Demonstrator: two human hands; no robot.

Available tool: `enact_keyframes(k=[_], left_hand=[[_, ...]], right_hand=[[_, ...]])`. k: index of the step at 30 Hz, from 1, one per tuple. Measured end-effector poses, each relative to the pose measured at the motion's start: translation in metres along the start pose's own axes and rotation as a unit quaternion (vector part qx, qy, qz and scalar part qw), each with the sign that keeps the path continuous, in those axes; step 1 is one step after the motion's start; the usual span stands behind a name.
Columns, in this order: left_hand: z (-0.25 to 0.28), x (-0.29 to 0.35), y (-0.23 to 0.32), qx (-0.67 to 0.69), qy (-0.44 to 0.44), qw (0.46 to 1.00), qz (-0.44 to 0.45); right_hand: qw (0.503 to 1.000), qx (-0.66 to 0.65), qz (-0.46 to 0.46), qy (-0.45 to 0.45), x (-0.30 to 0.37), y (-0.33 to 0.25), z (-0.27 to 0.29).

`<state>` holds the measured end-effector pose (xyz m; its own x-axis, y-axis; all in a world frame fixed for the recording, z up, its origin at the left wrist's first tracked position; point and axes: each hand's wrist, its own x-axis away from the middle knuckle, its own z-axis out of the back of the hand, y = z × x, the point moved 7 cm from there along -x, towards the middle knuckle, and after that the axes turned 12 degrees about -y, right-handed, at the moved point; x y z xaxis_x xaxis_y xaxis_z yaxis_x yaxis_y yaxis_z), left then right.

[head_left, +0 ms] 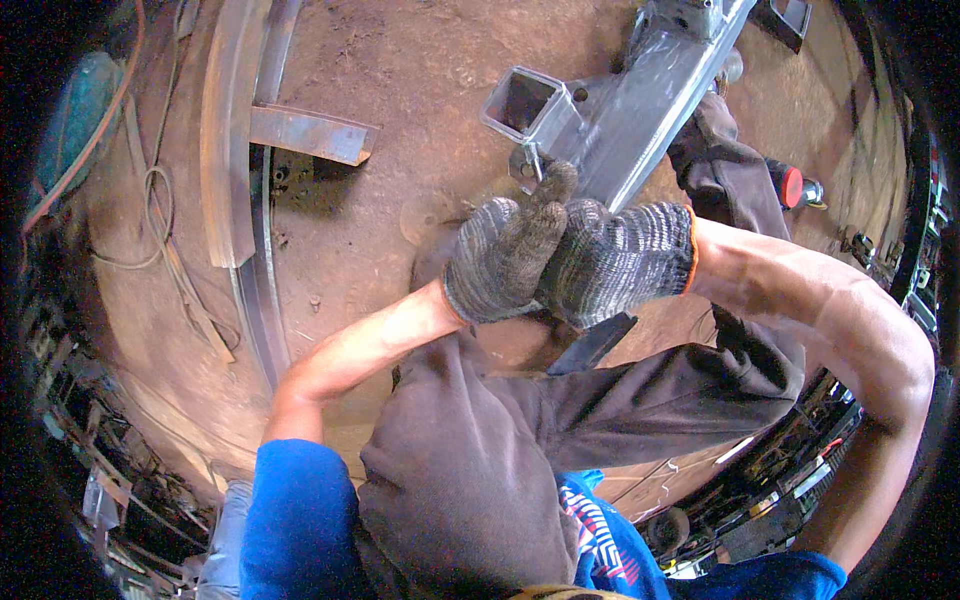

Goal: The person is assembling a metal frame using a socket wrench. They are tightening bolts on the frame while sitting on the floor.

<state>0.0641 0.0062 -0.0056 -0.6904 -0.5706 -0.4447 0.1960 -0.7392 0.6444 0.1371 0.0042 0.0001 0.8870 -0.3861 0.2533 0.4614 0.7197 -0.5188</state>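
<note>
I noted the person's bent right leg [650, 395] nearest, short of the grey steel beam [655, 110] and folding up along its right side, which made that edge tight. A dark flat bar [592, 345] lay just short of the beam. At the beam's near end, both gloved hands met: the left hand [508, 250] had one finger extended toward a small holed tab [517, 160] on the beam's left; the right hand [625, 262] was curled. Their palms were hidden, so I could not tell what either gripped.

I judged the work partly done: a square tube [560, 122] stood against the beam's left side, though I could not confirm it was fixed. The work at the tab appeared unfinished.

The tube's open end formed a projecting edge left of the beam. Farther left, brown floor [420, 110] gave the widest room, bounded by a rusty steel channel [228, 150] with its cross-piece [310, 132] projecting toward the beam.
</note>
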Motion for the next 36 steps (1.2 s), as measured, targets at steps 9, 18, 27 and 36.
enact_keyframes(k=[9, 18, 27, 36], left_hand=[[0.021, -0.045, -0.002, -0.076, -0.37, 0.926, -0.011], [0.016, -0.069, 0.01, -0.044, -0.4, 0.91, -0.097], [-0.011, -0.004, -0.026, 0.112, -0.024, 0.978, -0.176], [0.005, -0.04, -0.024, 0.211, -0.049, 0.962, -0.164]], right_hand=[[0.98, -0.116, -0.144, 0.077, 0.022, 0.012, -0.04], [0.913, -0.089, -0.315, 0.244, 0.038, 0.001, -0.024], [0.942, 0.153, -0.226, 0.198, 0.043, -0.024, 0.017], [0.914, 0.114, -0.301, 0.247, 0.041, -0.018, 0.003]])
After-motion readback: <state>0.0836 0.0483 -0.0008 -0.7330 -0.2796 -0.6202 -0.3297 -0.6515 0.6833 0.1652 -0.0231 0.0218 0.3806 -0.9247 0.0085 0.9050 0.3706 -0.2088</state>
